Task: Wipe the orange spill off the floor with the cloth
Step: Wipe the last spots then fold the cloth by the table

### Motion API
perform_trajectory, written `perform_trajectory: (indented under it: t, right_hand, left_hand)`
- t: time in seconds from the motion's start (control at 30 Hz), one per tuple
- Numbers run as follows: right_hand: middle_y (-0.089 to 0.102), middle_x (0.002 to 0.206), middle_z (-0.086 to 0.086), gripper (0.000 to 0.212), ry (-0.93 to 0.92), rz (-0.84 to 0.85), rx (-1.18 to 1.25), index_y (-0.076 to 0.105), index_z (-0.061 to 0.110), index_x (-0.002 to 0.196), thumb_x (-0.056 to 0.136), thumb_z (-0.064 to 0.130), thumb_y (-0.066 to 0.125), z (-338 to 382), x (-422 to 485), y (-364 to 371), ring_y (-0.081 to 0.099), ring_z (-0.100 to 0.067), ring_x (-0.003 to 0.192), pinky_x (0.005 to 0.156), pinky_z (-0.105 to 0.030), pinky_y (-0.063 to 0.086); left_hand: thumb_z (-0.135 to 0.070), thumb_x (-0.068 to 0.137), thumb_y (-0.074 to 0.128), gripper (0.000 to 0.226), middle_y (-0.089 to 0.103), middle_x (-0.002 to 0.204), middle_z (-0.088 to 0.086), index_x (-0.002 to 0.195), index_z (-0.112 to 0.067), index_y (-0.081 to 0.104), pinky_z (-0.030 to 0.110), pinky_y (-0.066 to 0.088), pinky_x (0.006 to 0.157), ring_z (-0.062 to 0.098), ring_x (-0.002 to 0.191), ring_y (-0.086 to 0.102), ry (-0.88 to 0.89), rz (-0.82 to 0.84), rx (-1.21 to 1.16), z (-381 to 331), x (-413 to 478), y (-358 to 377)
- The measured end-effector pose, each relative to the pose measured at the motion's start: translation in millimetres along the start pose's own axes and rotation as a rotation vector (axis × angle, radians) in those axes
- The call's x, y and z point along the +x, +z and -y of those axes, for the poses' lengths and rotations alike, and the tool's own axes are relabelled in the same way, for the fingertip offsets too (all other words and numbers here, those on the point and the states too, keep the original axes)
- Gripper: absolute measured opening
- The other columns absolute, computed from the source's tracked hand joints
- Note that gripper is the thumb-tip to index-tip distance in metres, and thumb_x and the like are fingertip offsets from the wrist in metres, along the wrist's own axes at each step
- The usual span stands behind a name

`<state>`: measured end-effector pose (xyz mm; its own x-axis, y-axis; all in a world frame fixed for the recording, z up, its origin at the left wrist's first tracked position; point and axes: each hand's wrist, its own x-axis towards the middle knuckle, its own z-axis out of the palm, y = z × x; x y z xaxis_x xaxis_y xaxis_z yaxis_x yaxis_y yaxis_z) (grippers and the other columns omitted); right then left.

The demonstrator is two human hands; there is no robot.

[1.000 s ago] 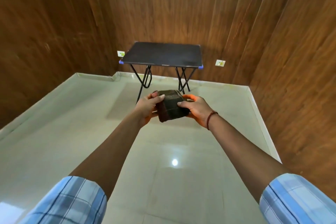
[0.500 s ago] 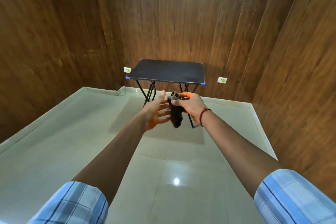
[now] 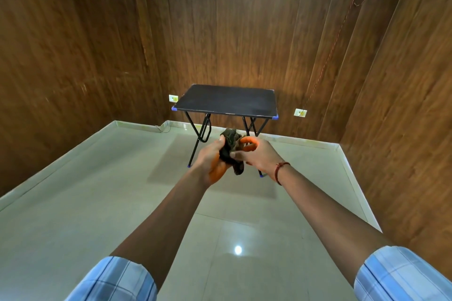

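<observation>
A dark, bunched-up cloth (image 3: 231,148) is held at arm's length in front of me, above the floor. My left hand (image 3: 212,160) grips it from the left, and its palm is smeared orange. My right hand (image 3: 256,156) pinches it from the right, with orange on the thumb and forefinger. A tail of the cloth hangs down between the hands. No orange spill shows on the pale tiled floor (image 3: 97,203) in this view.
A small black folding table (image 3: 227,101) with blue corner caps stands against the far wall, just beyond my hands. Wood-panelled walls close the room on three sides. Wall sockets (image 3: 300,112) sit beside the table, and an orange cord (image 3: 330,51) hangs down the right corner.
The view has tilted upward, showing more wall. My left hand, open beside the cloth half a second ago, now grips it. The cloth went from a folded block to a crumpled bunch.
</observation>
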<state>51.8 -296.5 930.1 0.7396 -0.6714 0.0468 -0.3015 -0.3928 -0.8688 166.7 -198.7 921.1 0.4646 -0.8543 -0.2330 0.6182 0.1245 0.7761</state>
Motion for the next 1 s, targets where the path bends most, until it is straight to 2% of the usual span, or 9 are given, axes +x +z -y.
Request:
perform_trajectory:
  t: [0.1, 0.2, 0.33, 0.4, 0.53, 0.63, 0.77, 0.9, 1.0]
  right_hand:
    - [0.062, 0.101, 0.005, 0.053, -0.038, -0.04, 0.013, 0.055, 0.02, 0.119, 0.075, 0.032, 0.081, -2.7, -6.5, 9.1, 0.059, -0.011, 0.094, 0.084, -0.029, 0.052]
    - [0.065, 0.107, -0.003, 0.036, 0.01, -0.073, 0.354, 0.058, 0.021, 0.113, 0.082, 0.022, 0.076, -6.0, -11.0, 12.5, 0.065, -0.02, 0.1, 0.076, -0.028, 0.058]
    - [0.066, 0.111, -0.004, 0.036, 0.104, -0.114, 0.564, 0.058, 0.012, 0.123, 0.088, 0.012, 0.068, -14.2, -14.1, 9.2, 0.066, -0.019, 0.099, 0.07, -0.023, 0.057]
    - [0.067, 0.113, -0.007, 0.033, 0.154, -0.155, 0.641, 0.059, 0.01, 0.123, 0.09, 0.009, 0.064, -18.8, -12.3, 2.5, 0.065, -0.024, 0.104, 0.065, -0.024, 0.054]
    - [0.066, 0.11, -0.01, 0.026, 0.185, -0.077, 0.832, 0.06, 0.011, 0.12, 0.095, 0.007, 0.054, -17.5, -1.9, -20.3, 0.062, -0.029, 0.105, 0.071, -0.034, 0.051]
    - [0.067, 0.108, -0.01, 0.025, 0.164, 0.06, 0.815, 0.059, 0.01, 0.12, 0.096, 0.006, 0.053, -12.1, 8.2, -32.3, 0.063, -0.025, 0.102, 0.075, -0.036, 0.054]
    - [0.067, 0.115, -0.014, 0.025, 0.131, 0.091, 0.8, 0.06, 0.007, 0.119, 0.094, 0.006, 0.057, -20.8, 37.0, -54.9, 0.063, -0.028, 0.109, 0.086, -0.037, 0.056]
    - [0.068, 0.111, -0.01, 0.017, 0.168, -0.148, 0.771, 0.063, 0.015, 0.11, 0.095, 0.018, 0.06, -61.3, 80.2, -89.2, 0.065, -0.028, 0.104, 0.077, -0.035, 0.056]
    - [0.068, 0.113, -0.008, 0.031, 0.387, 0.011, 0.611, 0.063, 0.017, 0.113, 0.094, 0.041, 0.058, -119.2, 104.1, -106.3, 0.063, -0.025, 0.104, 0.08, -0.036, 0.052]
  left_hand:
    - [-0.02, 0.104, 0.038, 0.03, 0.059, 0.124, 0.023, 0.122, -0.003, 0.054, 0.042, 0.053, 0.089, 0.032, 0.114, 0.059, 0.034, 0.03, 0.014, -2.7, -3.7, -1.1]
    - [-0.006, 0.101, 0.039, 0.025, 0.056, 0.124, 0.024, 0.122, 0.0, 0.052, 0.037, 0.055, 0.081, 0.034, 0.111, 0.059, 0.087, -0.03, 0.001, -3.4, 0.4, -6.3]
    - [0.001, 0.096, 0.042, 0.03, 0.059, 0.118, 0.022, 0.124, -0.004, 0.052, 0.037, 0.057, 0.073, 0.032, 0.103, 0.062, 0.113, -0.1, 0.044, -3.7, 1.5, -16.7]
    - [-0.005, 0.092, 0.044, 0.029, 0.059, 0.117, 0.02, 0.119, -0.006, 0.054, 0.04, 0.056, 0.072, 0.031, 0.099, 0.062, 0.064, -0.1, 0.162, -0.6, -2.4, -25.2]
    - [-0.039, 0.093, 0.041, 0.038, 0.059, 0.119, 0.013, 0.117, -0.014, 0.054, 0.046, 0.05, 0.088, 0.03, 0.112, 0.055, -0.092, 0.0, 0.463, 10.7, 1.5, -45.5]
    - [-0.052, 0.087, 0.056, 0.047, 0.061, 0.12, 0.006, 0.12, -0.019, 0.053, 0.038, 0.048, 0.091, 0.025, 0.113, 0.056, -0.034, 0.076, 0.622, 14.7, 19.3, -35.2]
    - [-0.042, 0.081, 0.072, 0.046, 0.07, 0.11, 0.004, 0.119, -0.02, 0.058, 0.034, 0.052, 0.091, 0.021, 0.104, 0.067, 0.01, 0.243, 0.688, 16.7, 51.2, 7.9]
    - [-0.034, 0.082, 0.074, 0.035, 0.074, 0.098, 0.008, 0.109, -0.014, 0.065, 0.04, 0.054, 0.089, 0.024, 0.094, 0.07, -0.018, 0.08, 0.71, 33.7, 103.6, 42.5]
    - [-0.029, 0.086, 0.07, 0.034, 0.072, 0.103, 0.016, 0.113, -0.01, 0.062, 0.04, 0.056, 0.079, 0.03, 0.094, 0.069, -0.089, -0.002, 0.622, 51.8, 150.5, 66.3]
